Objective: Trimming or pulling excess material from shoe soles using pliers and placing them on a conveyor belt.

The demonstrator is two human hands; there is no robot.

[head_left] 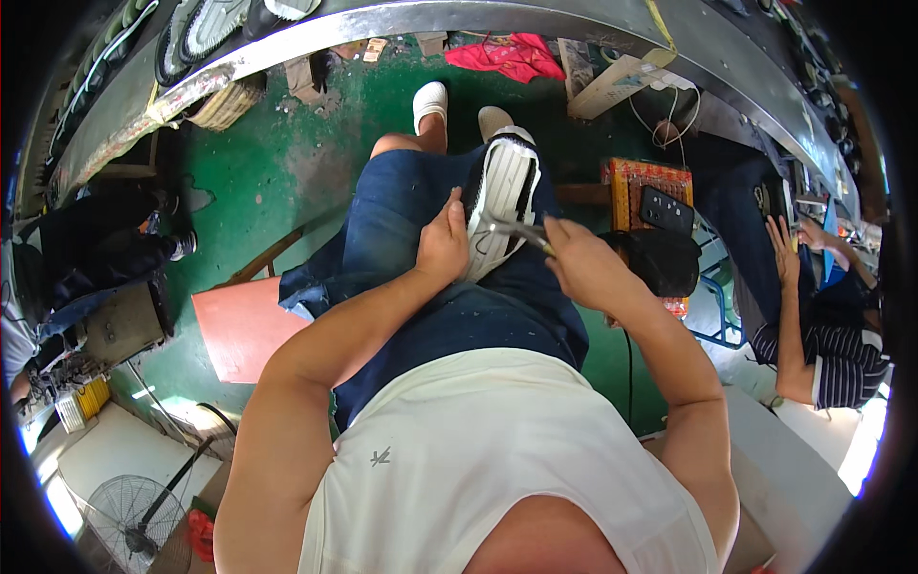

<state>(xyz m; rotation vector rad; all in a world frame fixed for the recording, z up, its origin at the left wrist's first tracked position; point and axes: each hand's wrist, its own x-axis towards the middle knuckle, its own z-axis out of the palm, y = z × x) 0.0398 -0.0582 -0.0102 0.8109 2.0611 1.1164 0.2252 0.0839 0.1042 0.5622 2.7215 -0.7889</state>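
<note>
While the shoe point(501, 206) lies sole-up on my lap, I've got it pinned at its 9 o'clock edge w/ the left hand point(442, 247), fingers curled shut round the sole's side, thumb up along the rim. Right hand point(583, 263) sits at the shoe's 4 o'clock, fingers closed on a thin metal tool point(521, 232) whose tip rests on the white sole approx mid-length. Can't tell what kind of tip it has, too small

Handling, my read: shoe looks light, one hand steadies it fine. Sole is white w/ dark ribs, prob rubber or foam: stiff enough to press against, but w/ some give, so the tip could dig in or skid across the ribs. Upper is hidden beneath, likely soft, so the shoe may rock on the thigh. Best hold is where I have it, i.e. clamping the sole's sidewall, w/ the blue apron point(421, 210) over my knee as backing. Tool wants a short grip near its front end for control

Round about: green floor point(277, 153) at 10 o'clock from the shoe, red cloth point(507, 55) at 12, orange board point(239, 325) at 8, a fan point(134, 517) far at 7. Another person point(813, 325) in a striped top sits at 3 o'clock, well apart, hand raised to the curved metal bench point(459, 14) that arcs across the top
</note>
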